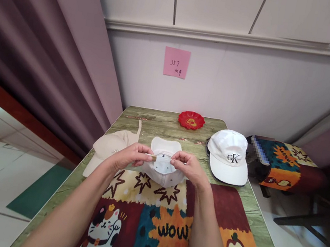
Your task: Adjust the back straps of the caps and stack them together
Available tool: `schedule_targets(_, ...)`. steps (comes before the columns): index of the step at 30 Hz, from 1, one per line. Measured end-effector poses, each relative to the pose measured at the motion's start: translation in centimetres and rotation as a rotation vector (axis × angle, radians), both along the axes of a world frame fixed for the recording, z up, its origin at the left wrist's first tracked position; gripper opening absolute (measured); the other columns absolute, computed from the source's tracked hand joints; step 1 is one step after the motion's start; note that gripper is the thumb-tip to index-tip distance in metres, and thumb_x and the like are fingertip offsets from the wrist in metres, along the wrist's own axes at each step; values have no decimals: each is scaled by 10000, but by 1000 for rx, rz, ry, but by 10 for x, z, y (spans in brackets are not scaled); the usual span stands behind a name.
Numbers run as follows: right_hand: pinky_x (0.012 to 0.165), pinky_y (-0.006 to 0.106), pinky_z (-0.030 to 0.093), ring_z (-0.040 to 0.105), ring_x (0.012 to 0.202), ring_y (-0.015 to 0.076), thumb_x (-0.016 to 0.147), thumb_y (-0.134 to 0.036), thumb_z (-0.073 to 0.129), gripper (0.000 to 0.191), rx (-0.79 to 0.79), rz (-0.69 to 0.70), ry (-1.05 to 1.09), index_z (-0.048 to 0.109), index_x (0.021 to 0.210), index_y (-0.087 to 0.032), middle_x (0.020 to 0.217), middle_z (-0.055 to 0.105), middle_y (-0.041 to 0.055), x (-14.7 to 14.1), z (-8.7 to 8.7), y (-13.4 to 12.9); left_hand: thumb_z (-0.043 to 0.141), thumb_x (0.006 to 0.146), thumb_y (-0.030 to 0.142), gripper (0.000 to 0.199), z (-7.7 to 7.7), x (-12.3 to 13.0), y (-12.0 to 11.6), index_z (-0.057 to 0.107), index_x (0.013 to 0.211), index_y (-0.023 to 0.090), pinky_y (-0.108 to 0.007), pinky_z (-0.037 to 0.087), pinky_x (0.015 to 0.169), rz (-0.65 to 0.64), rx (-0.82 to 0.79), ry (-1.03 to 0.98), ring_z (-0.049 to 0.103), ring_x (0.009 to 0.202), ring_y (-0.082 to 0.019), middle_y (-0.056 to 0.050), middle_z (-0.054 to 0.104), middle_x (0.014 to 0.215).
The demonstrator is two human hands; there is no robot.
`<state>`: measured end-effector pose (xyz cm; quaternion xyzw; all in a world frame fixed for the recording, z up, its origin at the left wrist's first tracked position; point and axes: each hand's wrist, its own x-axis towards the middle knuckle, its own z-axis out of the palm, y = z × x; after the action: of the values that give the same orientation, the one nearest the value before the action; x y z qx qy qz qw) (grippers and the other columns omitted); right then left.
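Note:
A white baseball cap [164, 178] rests on the table in front of me, its brim [166, 144] facing away and its back strap toward the top. My left hand [136, 155] pinches the left part of the strap, where a brass-coloured buckle [154, 158] shows by the fingertips. On the other side, my right hand [188, 165] is closed on the strap's right part. The strap [163, 160] stretches between both hands above the cap. A beige cap [110, 146] with a loose strap lies to the left. At the right sits a white cap with black letters [228, 155], stacked over something dark.
A red scalloped dish [191, 120] stands at the table's far edge. A colourful patterned mat [167, 225] covers the near part of the green wood-look table [153, 117]. Behind is a wall with a pink note [176, 62]. A stool [291, 165] stands beyond the right edge.

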<state>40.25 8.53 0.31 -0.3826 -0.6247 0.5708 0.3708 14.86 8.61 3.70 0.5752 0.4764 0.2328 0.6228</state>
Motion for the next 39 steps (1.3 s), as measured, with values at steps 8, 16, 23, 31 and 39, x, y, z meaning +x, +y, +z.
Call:
schedule_targets(8, 582, 234, 351, 475, 612, 113, 770, -391, 680, 227, -6, -6, -19, 655, 766, -165, 654, 575, -22, 1, 3, -1, 754, 710, 346, 228, -5, 2, 1, 719, 793, 136, -224, 181, 442, 34, 7, -7, 317, 417, -61, 42, 458, 488)
schedule_targets(16, 573, 229, 343, 466, 606, 110, 772, -390, 684, 228, -20, 0, -19, 657, 770, -163, 648, 569, -23, 1, 3, -2, 762, 676, 318, 222, -3, 1, 1, 730, 795, 134, -209, 244, 441, 27, -5, -6, 371, 430, -69, 33, 504, 502)
schedule_targets(23, 560, 226, 331, 458, 596, 108, 769, -412, 688, 251, -13, 13, -28, 660, 769, -162, 642, 566, -24, 2, 3, -2, 741, 701, 337, 241, -3, -2, 0, 749, 830, 133, -207, 255, 445, -28, 41, 14, 367, 433, -73, 32, 498, 491)
schedule_targets(31, 562, 228, 326, 446, 593, 101, 780, -391, 691, 239, -10, 14, -47, 665, 774, -154, 643, 568, -25, 3, 2, -1, 769, 675, 326, 224, -7, -2, -1, 737, 790, 136, -205, 268, 454, 10, 30, 4, 383, 437, -60, 22, 553, 550)
schedule_targets(39, 847, 322, 475, 617, 1020, 233, 651, -409, 841, 498, 17, 195, -185, 712, 1084, -199, 1067, 707, 65, 23, -4, 1, 755, 669, 304, 199, -7, -3, -5, 717, 777, 141, -206, 285, 475, 15, 6, -16, 392, 491, -74, 18, 542, 596)
